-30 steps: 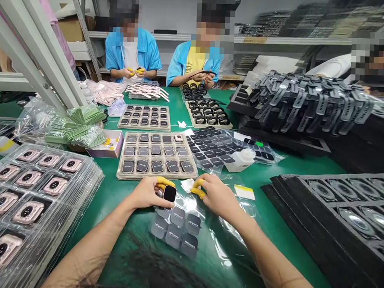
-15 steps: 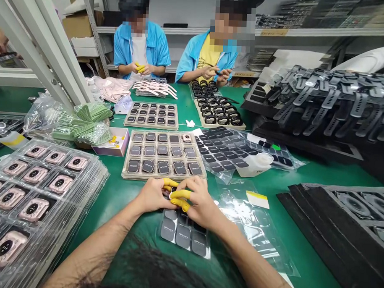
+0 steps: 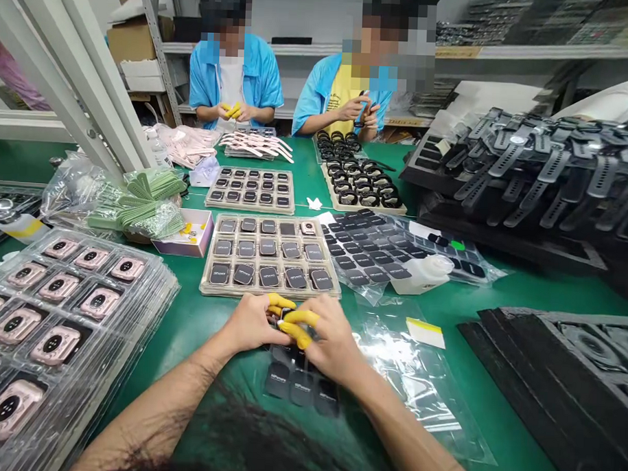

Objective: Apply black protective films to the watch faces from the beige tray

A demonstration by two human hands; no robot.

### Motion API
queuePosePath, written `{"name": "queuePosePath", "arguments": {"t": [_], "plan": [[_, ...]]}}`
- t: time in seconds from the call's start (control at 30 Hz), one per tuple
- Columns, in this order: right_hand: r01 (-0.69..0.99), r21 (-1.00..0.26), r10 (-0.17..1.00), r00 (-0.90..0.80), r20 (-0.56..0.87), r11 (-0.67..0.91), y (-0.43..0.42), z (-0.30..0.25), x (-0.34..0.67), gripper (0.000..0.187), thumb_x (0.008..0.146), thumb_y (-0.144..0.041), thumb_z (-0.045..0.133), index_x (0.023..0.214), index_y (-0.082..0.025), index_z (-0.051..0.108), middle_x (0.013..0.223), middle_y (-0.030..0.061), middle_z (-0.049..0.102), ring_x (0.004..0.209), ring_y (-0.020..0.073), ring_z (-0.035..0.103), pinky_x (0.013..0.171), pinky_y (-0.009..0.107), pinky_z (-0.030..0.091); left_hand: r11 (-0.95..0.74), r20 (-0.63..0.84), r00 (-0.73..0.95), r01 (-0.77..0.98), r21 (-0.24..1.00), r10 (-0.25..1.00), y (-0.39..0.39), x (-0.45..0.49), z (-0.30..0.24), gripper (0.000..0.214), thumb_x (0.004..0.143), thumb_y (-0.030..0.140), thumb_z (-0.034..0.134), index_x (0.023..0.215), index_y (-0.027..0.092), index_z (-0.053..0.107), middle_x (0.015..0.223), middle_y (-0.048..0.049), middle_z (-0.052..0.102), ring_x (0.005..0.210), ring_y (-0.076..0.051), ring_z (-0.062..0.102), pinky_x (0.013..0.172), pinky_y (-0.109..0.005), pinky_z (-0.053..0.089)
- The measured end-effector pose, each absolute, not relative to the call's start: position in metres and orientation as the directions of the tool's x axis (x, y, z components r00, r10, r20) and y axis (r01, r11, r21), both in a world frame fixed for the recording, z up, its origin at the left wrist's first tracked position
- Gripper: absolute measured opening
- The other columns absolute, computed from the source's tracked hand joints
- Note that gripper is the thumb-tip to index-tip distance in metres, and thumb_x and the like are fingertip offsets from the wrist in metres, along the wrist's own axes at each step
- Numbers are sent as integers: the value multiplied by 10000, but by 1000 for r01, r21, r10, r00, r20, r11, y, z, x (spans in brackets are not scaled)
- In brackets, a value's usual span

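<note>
The flat table top [image 3: 198, 314] is deep green. Bright yellow rubber finger cots [image 3: 295, 317] cap fingertips on both bare hands. The clear plastic blister trays [image 3: 59, 302] hold rose-pink watch cases with black round backs — the beige moulded tray [image 3: 270, 256] holds dark grey square films with white lettering. Pale green silicone straps [image 3: 145, 202] lie bagged; the rubber watch straps on the rack [image 3: 527, 160] are black — two seated people's short-sleeved shirts [image 3: 234, 78] are sky blue.

Left hand [image 3: 249, 324] and right hand [image 3: 327, 337], yellow-capped fingertips [image 3: 290, 326], meet over a small dark piece, probably a watch body, mostly hidden. Film sheet [image 3: 298, 385] beneath them. Tray [image 3: 269, 291] of watch bodies just beyond. White bottle [image 3: 420, 273] right.
</note>
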State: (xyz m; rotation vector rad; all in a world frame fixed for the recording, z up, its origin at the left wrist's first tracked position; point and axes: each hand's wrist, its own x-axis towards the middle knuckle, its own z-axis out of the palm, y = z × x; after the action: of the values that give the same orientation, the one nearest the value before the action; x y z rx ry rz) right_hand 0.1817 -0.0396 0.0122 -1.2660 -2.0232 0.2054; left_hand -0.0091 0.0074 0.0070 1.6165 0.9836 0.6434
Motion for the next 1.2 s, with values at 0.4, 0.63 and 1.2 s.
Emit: {"name": "queuePosePath", "arguments": {"t": [0.4, 0.63, 1.2], "plan": [[820, -431, 856, -131, 500, 377, -38, 8, 191, 147, 975, -245, 545, 937, -254, 687, 853, 67, 683, 823, 256, 565, 734, 408, 426, -110, -23, 467, 255, 961, 884, 7, -9, 8, 537, 578, 298, 923, 1062, 129, 764, 953, -72, 806, 817, -214, 762, 785, -315, 647], [739, -608, 922, -44, 385, 289, -42, 30, 243, 354, 931, -434, 647, 1255, -292, 649, 1202, 95, 668, 1116, 309, 596, 952, 496, 492, -432, 323, 388, 237, 870, 863, 8, -18, 3, 494, 678, 390, 902, 1100, 165, 777, 1078, -100, 809, 949, -244, 778, 950, -382, 639], [654, -655, 917, -169, 362, 379, -52, 31, 209, 284, 950, -174, 519, 1163, -291, 666, 1021, 48, 738, 915, 210, 698, 813, 370, 553, -720, 404, 702, 222, 658, 586, -5, -17, 9, 336, 876, 370, 757, 1165, 199, 749, 1005, -85, 812, 896, -233, 773, 823, -293, 594]]}}
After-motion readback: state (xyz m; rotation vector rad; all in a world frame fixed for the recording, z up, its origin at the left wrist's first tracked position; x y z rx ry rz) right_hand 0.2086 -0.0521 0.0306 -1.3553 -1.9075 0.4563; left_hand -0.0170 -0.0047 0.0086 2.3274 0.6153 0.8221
